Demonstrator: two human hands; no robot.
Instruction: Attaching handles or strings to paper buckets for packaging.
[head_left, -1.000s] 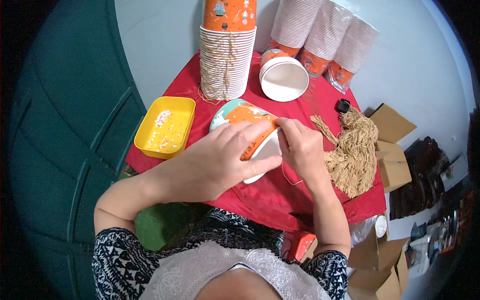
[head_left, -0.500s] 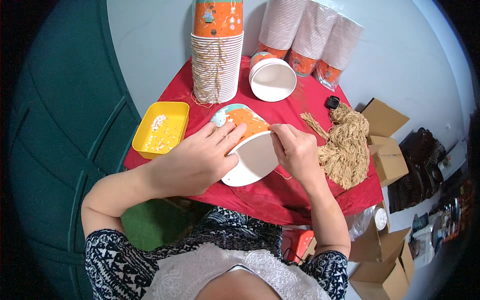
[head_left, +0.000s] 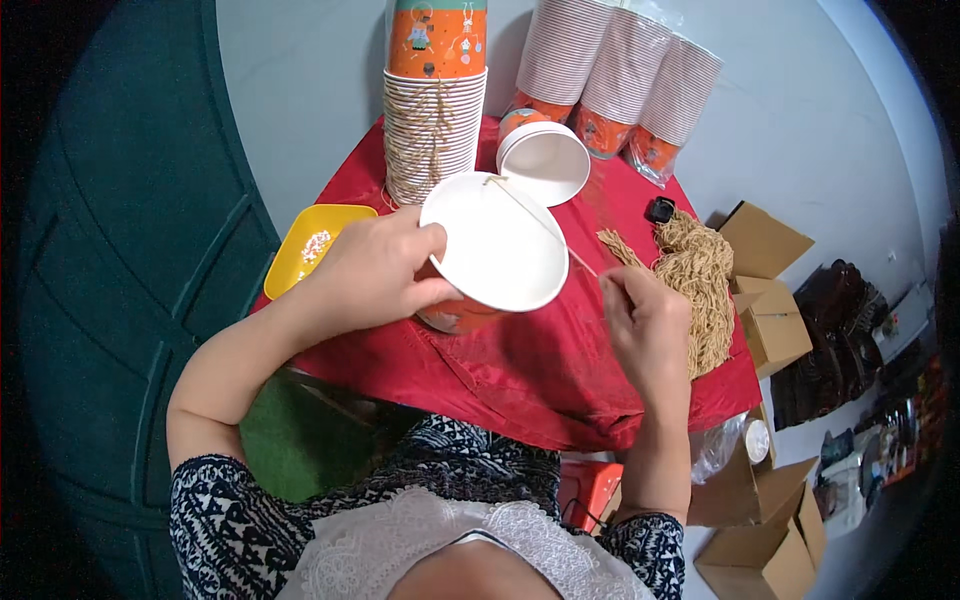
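Note:
My left hand (head_left: 375, 262) is closed on the near-left rim of a white-lined paper bucket (head_left: 495, 250), tilted with its mouth facing up toward me. A little of its orange printed outside shows below the rim. From the bucket's far rim a thin tan string (head_left: 582, 263) stretches across the opening and over the right rim. My right hand (head_left: 650, 320), closed in a pinch, holds the string's other end, pulled taut to the right. A thick bundle of tan strings (head_left: 700, 290) lies on the table beside my right hand.
On the red-covered table (head_left: 480, 400) stand a tall bucket stack with strings (head_left: 430, 140), a bucket on its side (head_left: 550, 165) and a yellow tray (head_left: 290, 265) with small white bits. Bagged bucket stacks (head_left: 625, 80) lean at the back. Cardboard boxes (head_left: 775, 325) sit right.
The bucket has turned so its mouth faces up, and has shifted away from me. My right hand has left the rim and moved right and nearer, drawing the string out.

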